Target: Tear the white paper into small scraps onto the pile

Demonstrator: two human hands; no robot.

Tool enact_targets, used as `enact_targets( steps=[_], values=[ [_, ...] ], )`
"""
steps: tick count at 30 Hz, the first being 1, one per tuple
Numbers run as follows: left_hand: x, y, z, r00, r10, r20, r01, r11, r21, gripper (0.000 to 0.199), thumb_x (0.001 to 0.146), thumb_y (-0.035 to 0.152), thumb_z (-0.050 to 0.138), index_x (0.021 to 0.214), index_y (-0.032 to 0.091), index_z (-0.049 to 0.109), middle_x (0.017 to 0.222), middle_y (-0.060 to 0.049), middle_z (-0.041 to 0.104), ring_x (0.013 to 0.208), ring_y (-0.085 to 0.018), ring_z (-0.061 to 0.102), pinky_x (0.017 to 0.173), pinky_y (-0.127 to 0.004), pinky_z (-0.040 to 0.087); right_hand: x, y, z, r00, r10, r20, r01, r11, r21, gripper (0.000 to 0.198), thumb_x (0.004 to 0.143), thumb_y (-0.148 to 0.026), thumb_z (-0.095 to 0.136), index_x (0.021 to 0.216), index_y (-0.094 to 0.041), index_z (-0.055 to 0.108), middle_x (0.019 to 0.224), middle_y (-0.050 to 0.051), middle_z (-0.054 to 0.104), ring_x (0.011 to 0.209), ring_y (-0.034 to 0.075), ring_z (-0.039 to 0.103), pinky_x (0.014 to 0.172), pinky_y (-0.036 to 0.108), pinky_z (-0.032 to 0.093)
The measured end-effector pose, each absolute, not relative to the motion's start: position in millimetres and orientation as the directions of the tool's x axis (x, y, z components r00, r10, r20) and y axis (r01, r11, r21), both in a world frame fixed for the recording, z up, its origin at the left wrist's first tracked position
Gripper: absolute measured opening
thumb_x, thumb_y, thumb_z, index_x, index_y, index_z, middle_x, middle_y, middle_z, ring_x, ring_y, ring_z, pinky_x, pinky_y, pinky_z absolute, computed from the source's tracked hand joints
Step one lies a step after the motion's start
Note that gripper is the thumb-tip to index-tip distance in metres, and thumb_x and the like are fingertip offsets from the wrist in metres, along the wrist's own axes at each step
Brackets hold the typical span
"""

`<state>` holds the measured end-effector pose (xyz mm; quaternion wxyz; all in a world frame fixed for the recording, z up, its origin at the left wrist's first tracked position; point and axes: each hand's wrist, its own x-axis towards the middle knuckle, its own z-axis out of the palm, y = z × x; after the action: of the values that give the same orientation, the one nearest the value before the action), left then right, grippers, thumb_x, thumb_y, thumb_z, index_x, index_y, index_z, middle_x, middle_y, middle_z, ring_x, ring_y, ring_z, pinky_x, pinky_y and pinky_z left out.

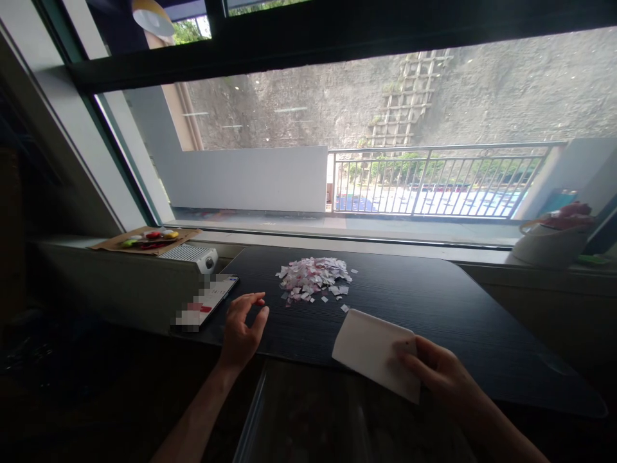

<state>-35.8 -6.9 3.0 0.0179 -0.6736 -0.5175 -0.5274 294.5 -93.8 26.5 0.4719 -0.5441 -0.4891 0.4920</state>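
Note:
My right hand (434, 366) grips a white rectangular piece (371, 350) by its right end, thumb on top. It looks like folded paper or a flat pouch; I cannot tell which. The piece is tilted above the near edge of the dark table (409, 283). To the left, my left hand (243, 325) hovers over the table edge with its fingers curved and the thumb apart, nothing between them. Beyond both hands lies a heap of small cut paper pieces (315, 276), white and pinkish, with a few strays around it.
A tablet-like screen (207, 305), partly pixelated, lies at the table's left edge. Past it are a white slotted box (193, 256) and a brown sheet (116, 241) with colourful items. A pale container (547, 241) stands right, by the window. Below the near edge is something dark.

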Motion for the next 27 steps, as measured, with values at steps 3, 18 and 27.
enact_targets(
  steps=[3,18,27],
  values=[
    [-35.8,-7.0,3.0,-0.097,0.679,0.728,0.717,-0.460,0.524,0.025,0.081,0.036,0.052,0.099,0.020,0.062,0.088,-0.004,0.067,0.097,-0.023,0.060,0.092,-0.041,0.047,296.9,-94.5,26.1,-0.006,0.997,-0.073,0.054,-0.072,-0.996,0.036,0.066,-0.050,0.072,0.081,-0.017,0.070,0.075,0.005,0.072,0.074,0.024,0.066,0.062,0.030,0.051],
    [-38.7,-5.6,3.1,-0.092,0.675,0.732,0.706,-0.474,0.526,0.026,0.080,0.039,0.054,0.096,0.021,0.064,0.088,-0.005,0.067,0.094,-0.024,0.061,0.092,-0.042,0.048,315.9,-37.6,31.2,0.226,0.955,0.191,0.209,0.144,-0.967,0.042,0.068,-0.056,0.067,0.082,-0.017,0.066,0.077,0.006,0.071,0.073,0.025,0.066,0.062,0.034,0.052],
    [-37.8,-5.7,4.1,-0.088,0.665,0.741,0.710,-0.480,0.515,0.024,0.079,0.037,0.054,0.094,0.021,0.064,0.086,-0.005,0.068,0.094,-0.024,0.061,0.092,-0.043,0.047,317.9,-52.2,40.7,0.202,0.967,0.154,0.228,0.106,-0.968,0.038,0.068,-0.051,0.069,0.082,-0.016,0.068,0.078,0.006,0.073,0.074,0.025,0.067,0.062,0.033,0.052]
  ],
)
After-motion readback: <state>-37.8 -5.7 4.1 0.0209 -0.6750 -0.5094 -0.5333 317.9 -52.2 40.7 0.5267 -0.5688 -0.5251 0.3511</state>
